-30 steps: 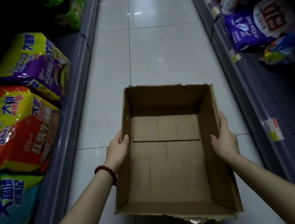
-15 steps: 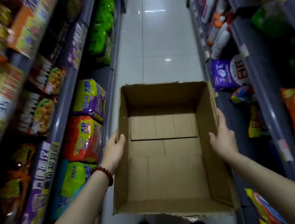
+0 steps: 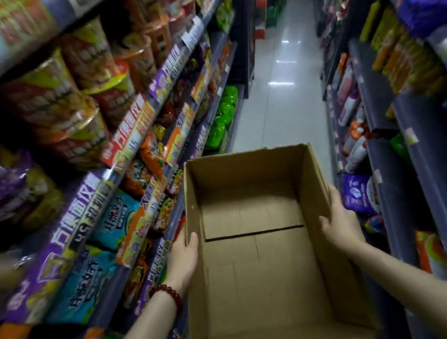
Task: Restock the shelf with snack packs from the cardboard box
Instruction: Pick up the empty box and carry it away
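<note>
Left hand grips the open cardboard box wall at nine o'clock; right hand clasps its three o'clock wall; stocked shelf at ten o'clock

Both bare forearms reach forward from the bottom of the view, one on each side of the cardboard box. The left hand presses flat against the outside of the box's left wall, its thumb hooked over the top edge into the opening. A dark red bead bracelet circles the left wrist. The right hand clasps the right wall the same way, thumb inside the rim and fingers spread along the outer face.
</note>
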The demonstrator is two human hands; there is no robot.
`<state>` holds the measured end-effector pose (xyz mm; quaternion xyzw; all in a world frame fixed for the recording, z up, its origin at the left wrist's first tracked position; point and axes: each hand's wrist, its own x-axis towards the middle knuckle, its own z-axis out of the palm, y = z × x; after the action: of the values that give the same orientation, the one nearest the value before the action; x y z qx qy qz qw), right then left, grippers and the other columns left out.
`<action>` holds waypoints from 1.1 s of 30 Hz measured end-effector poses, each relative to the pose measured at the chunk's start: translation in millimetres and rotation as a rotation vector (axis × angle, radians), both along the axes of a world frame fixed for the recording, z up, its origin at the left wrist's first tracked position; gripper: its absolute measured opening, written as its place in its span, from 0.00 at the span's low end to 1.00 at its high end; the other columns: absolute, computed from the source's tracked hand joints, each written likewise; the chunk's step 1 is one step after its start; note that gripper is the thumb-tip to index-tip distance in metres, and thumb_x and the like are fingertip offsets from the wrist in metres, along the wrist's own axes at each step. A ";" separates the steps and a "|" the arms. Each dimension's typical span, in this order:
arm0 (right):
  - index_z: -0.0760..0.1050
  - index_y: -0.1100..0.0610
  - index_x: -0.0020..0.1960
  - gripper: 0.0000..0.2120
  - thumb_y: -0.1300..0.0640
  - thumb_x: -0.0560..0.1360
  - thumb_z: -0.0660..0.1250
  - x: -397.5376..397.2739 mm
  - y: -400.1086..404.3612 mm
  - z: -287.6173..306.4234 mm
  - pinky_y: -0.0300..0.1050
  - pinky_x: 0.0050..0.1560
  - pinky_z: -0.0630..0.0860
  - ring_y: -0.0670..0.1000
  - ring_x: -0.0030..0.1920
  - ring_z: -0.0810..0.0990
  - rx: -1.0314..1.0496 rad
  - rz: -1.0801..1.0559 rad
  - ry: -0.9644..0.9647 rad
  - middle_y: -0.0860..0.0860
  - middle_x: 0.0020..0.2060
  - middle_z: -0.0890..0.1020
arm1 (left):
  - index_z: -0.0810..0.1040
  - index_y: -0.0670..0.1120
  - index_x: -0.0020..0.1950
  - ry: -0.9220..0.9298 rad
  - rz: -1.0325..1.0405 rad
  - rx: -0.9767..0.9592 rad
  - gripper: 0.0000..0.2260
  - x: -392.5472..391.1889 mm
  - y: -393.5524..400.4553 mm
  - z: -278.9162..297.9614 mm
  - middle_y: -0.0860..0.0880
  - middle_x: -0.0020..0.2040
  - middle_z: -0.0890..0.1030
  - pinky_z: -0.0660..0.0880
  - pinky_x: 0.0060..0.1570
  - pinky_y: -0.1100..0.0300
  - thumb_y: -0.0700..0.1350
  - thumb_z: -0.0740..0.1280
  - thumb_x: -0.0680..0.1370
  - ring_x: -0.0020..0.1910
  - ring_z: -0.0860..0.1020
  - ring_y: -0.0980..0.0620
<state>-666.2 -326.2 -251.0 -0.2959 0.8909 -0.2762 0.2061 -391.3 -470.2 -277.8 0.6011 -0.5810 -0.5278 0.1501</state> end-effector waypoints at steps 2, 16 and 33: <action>0.43 0.45 0.77 0.39 0.64 0.77 0.62 -0.5 -5.9 12.9 0.49 0.41 0.77 0.51 0.41 0.77 -0.010 0.072 -0.011 0.62 0.56 0.78 | 0.62 0.53 0.75 0.010 0.057 0.014 0.24 8.5 13.7 16.2 0.48 0.71 0.71 0.69 0.67 0.43 0.58 0.56 0.80 0.68 0.71 0.45; 0.44 0.45 0.77 0.37 0.67 0.77 0.60 64.5 -20.9 72.0 0.52 0.54 0.75 0.63 0.59 0.77 -0.009 0.642 -0.054 0.62 0.64 0.74 | 0.62 0.50 0.76 0.000 0.590 -0.040 0.23 98.7 159.3 66.9 0.51 0.72 0.68 0.65 0.70 0.46 0.55 0.56 0.82 0.71 0.67 0.47; 0.41 0.49 0.78 0.40 0.68 0.77 0.62 243.3 6.8 44.7 0.54 0.48 0.80 0.59 0.49 0.80 0.062 1.157 -0.018 0.62 0.57 0.78 | 0.64 0.52 0.75 -0.024 1.072 0.016 0.23 231.8 333.7 49.3 0.50 0.71 0.70 0.67 0.69 0.45 0.57 0.56 0.81 0.70 0.69 0.46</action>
<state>-423.0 -319.4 -206.3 -0.7263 0.5900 -0.0950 0.3397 -159.5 -136.5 -228.5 0.8207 -0.1901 -0.3746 0.3874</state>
